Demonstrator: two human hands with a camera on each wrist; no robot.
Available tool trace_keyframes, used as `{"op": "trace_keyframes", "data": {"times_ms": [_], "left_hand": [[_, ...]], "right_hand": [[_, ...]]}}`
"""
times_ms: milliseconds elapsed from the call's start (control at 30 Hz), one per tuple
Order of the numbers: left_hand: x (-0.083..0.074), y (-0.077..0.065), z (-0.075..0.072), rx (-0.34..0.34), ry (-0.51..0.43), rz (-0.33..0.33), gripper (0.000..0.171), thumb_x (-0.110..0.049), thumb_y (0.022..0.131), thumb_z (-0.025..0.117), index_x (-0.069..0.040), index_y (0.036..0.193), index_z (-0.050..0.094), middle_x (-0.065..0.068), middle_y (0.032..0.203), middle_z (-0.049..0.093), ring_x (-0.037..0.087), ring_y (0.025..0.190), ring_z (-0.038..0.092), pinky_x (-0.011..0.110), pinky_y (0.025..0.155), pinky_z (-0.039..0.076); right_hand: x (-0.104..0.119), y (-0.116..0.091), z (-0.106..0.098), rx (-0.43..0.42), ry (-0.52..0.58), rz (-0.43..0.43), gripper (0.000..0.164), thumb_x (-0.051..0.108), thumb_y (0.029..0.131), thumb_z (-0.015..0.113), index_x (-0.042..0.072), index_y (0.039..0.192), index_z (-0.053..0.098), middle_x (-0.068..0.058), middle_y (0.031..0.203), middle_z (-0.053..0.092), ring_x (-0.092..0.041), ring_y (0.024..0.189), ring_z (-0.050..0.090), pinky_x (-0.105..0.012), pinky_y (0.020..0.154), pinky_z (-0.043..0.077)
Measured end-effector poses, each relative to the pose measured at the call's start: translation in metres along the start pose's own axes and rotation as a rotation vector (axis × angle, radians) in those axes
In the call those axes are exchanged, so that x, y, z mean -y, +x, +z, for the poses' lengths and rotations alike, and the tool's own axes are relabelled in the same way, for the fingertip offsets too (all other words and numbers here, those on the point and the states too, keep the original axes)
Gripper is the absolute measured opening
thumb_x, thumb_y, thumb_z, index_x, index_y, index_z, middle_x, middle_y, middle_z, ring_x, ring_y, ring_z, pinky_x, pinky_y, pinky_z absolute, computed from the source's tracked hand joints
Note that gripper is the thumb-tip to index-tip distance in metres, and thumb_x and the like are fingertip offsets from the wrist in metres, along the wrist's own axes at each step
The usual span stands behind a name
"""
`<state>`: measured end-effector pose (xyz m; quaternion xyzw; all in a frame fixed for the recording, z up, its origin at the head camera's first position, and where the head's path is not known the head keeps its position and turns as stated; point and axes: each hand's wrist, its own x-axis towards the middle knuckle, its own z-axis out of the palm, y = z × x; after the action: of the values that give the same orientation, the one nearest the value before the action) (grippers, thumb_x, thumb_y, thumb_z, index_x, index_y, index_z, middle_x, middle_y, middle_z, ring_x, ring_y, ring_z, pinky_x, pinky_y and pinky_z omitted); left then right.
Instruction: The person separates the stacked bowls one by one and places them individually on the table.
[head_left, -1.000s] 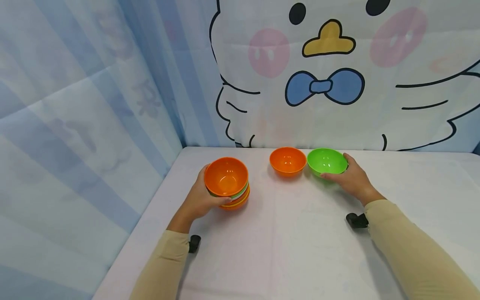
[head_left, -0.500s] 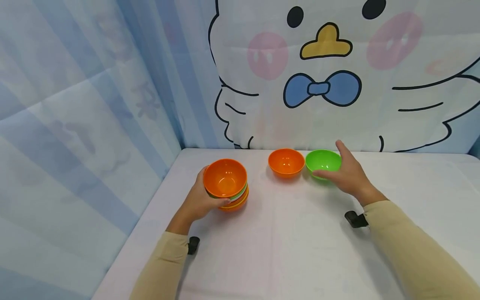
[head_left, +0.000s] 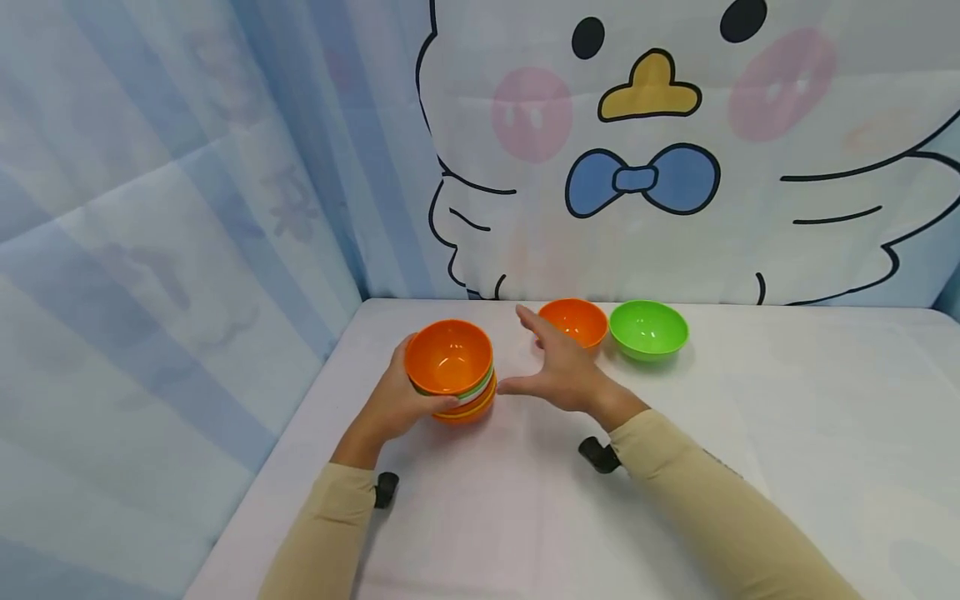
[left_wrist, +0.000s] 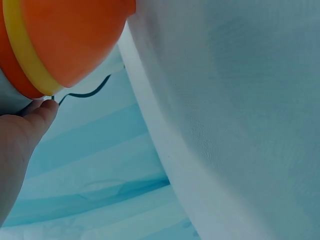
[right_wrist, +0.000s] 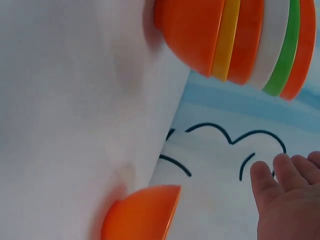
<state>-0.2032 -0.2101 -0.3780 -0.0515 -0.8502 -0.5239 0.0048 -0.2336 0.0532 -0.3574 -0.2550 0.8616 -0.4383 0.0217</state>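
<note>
My left hand [head_left: 397, 398] grips the side of a stack of nested bowls [head_left: 452, 358] on the white table, thumb toward me. An orange bowl tops the stack; in the right wrist view green, white, orange and yellow rims show between it and the orange lowest bowl [right_wrist: 192, 35]. Just right of the stack, my right hand [head_left: 570, 371] is spread with nothing in it, thumb tip near the stack's side. Behind that hand stands a single orange bowl [head_left: 576, 315], partly hidden by it in the head view. Beside this one sits an upright green bowl [head_left: 649, 332].
The white tabletop [head_left: 480, 517] ends at a back edge close behind the two single bowls. A cartoon-printed cloth [head_left: 637, 242] hangs behind it, and a blue-and-white striped curtain [head_left: 165, 250] runs along the left side.
My right hand has let go of the green bowl and moved left, past the single orange bowl, to the stack's right side. My left hand still holds the stack in place.
</note>
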Motion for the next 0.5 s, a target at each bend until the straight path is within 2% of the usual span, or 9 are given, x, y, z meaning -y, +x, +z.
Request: {"op": "trace_keyframes", "data": {"times_ms": [100, 267, 500], "left_hand": [[-0.002, -0.001, 0.000, 0.004, 0.011, -0.007, 0.115, -0.018, 0.073, 0.091, -0.008, 0.158, 0.014, 0.013, 0.153, 0.038, 0.034, 0.135, 0.041, 0.051, 0.105, 0.043], [-0.002, -0.003, -0.003, 0.022, 0.039, -0.025, 0.121, -0.018, 0.072, 0.091, -0.006, 0.159, 0.008, 0.015, 0.156, 0.033, 0.035, 0.138, 0.038, 0.051, 0.108, 0.040], [-0.002, -0.005, -0.004, 0.057, -0.019, 0.079, 0.105, -0.012, 0.077, 0.087, -0.006, 0.156, 0.018, 0.015, 0.152, 0.038, 0.034, 0.135, 0.040, 0.050, 0.106, 0.042]], "right_hand": [[0.008, 0.007, 0.012, 0.035, 0.034, -0.011, 0.105, 0.041, 0.079, 0.085, 0.013, 0.159, 0.025, -0.012, 0.158, 0.035, -0.036, 0.136, 0.043, -0.051, 0.106, 0.043], [0.014, 0.016, 0.024, 0.079, 0.023, -0.013, 0.101, 0.044, 0.080, 0.083, 0.012, 0.158, 0.028, -0.011, 0.157, 0.037, -0.032, 0.137, 0.043, -0.046, 0.108, 0.042], [0.021, 0.024, 0.037, 0.108, 0.046, -0.021, 0.104, 0.041, 0.079, 0.083, 0.006, 0.158, 0.026, -0.009, 0.159, 0.034, -0.030, 0.141, 0.037, -0.050, 0.109, 0.039]]}}
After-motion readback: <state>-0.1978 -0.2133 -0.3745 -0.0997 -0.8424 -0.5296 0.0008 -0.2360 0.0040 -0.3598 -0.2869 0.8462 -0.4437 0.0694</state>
